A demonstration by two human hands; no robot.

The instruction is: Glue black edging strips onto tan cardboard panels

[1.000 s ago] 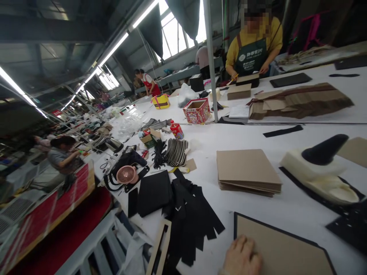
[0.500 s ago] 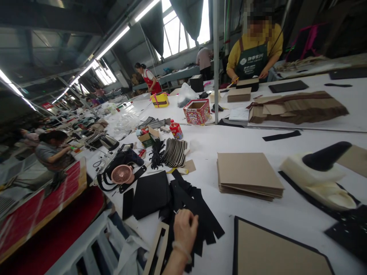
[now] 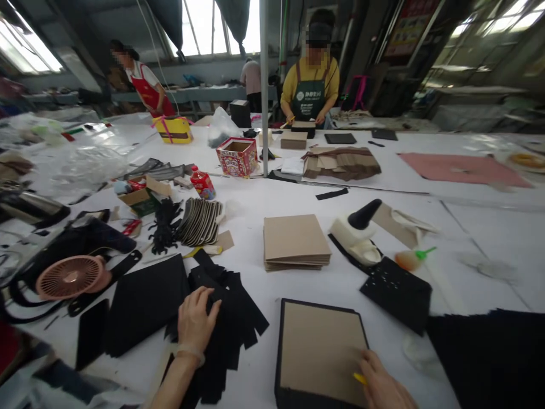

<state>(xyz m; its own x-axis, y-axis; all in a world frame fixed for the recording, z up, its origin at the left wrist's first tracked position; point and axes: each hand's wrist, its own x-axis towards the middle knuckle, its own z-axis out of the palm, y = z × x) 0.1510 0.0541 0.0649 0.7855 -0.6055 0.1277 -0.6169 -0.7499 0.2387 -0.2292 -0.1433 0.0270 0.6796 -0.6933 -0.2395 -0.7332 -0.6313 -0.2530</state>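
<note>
My left hand (image 3: 198, 319) rests at a heap of black strips (image 3: 232, 307), its fingers bent, the thumb held apart and nothing visible between them. To its left lies a stack of black sheets (image 3: 147, 301). At the lower right, my right hand (image 3: 385, 383) is closed round a small yellow tool (image 3: 360, 378); most of the tool is hidden by the fingers, so its kind does not show. This hand is over the right edge of a beige board (image 3: 319, 341) bordered by black material.
A stack of beige boards (image 3: 296, 238) stands mid-table, with a white container (image 3: 355, 236) to its right. A pink fan (image 3: 72, 277), curved grey strips (image 3: 199, 221) and a red bottle (image 3: 203, 183) lie leftward. A pole (image 3: 264, 85) rises beyond; a co-worker (image 3: 310, 85) works across.
The view has swung to the right. My right hand has come into sight with the yellow tool over the board. My left hand stays at the black strips, its thumb now further out.
</note>
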